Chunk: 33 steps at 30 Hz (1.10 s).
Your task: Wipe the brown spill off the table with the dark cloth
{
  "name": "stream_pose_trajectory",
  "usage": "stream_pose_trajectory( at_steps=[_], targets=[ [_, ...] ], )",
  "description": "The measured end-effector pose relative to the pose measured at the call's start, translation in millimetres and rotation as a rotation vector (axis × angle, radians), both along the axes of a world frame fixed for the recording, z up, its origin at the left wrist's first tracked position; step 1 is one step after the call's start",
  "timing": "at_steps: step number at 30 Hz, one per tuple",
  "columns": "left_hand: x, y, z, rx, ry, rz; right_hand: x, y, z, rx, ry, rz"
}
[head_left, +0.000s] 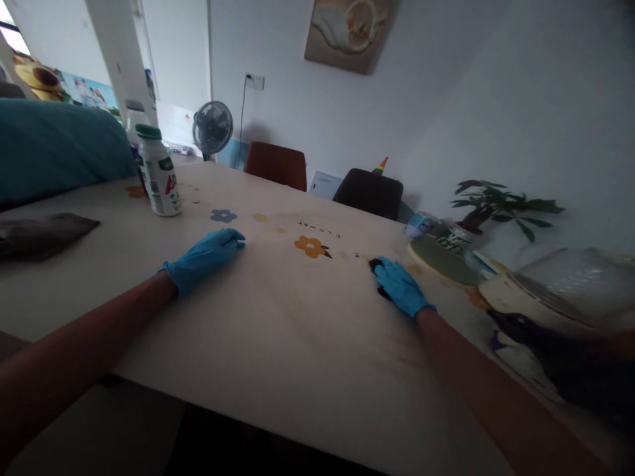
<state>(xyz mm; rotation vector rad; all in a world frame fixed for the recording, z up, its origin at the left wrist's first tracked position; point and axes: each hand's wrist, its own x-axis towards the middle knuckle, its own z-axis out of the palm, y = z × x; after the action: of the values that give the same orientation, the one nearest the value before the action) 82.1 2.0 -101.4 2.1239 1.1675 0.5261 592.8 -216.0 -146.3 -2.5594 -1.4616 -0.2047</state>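
Note:
My left hand [206,258], in a blue glove, rests on the pale tablecloth [278,330] with its fingers stretched forward and slightly bent. Nothing shows in it. Farther right, my right hand [401,284], gloved in the same blue, presses down on a small black cloth [383,293]; most of it is hidden under the palm and fingers. Between the hands lies a printed orange flower [311,246] with the word "Flower" above it. Faint brownish marks show on the tablecloth near my right hand.
Two bottles [161,178] stand at the back left, beside a teal cushioned shape [59,149]. A dark crumpled item [47,235] lies at far left. On the right are a potted plant [469,228], a green mat [439,260] and a white pot-like appliance [533,301]. Chairs [276,164] stand behind.

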Motion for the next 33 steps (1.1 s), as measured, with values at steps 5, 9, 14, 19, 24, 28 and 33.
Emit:
stream_pose_trajectory(
  at_steps=[5,9,14,19,24,28,33],
  targets=[
    [1,0,-1.4,0.010,0.003,0.004,-31,13,-1.1,-0.025,0.093,0.050],
    [0,1,-1.2,0.004,-0.018,-0.013,-63,26,-2.7,-0.017,0.156,0.163],
    [-1,2,-1.5,0.029,0.001,-0.023,-113,47,-0.6,-0.065,0.195,0.264],
    [-2,3,-3.2,0.031,0.005,-0.025,-163,71,2.3,-0.105,0.190,0.393],
    [-2,2,-2.9,0.035,0.011,-0.014,-195,99,1.3,-0.062,0.188,0.506],
    [0,1,-1.3,0.007,-0.005,-0.006,-211,124,4.7,-0.080,0.178,0.533],
    [1,-1,2.7,-0.023,-0.017,0.005,-226,146,12.6,-0.154,0.186,0.497]
  ],
)
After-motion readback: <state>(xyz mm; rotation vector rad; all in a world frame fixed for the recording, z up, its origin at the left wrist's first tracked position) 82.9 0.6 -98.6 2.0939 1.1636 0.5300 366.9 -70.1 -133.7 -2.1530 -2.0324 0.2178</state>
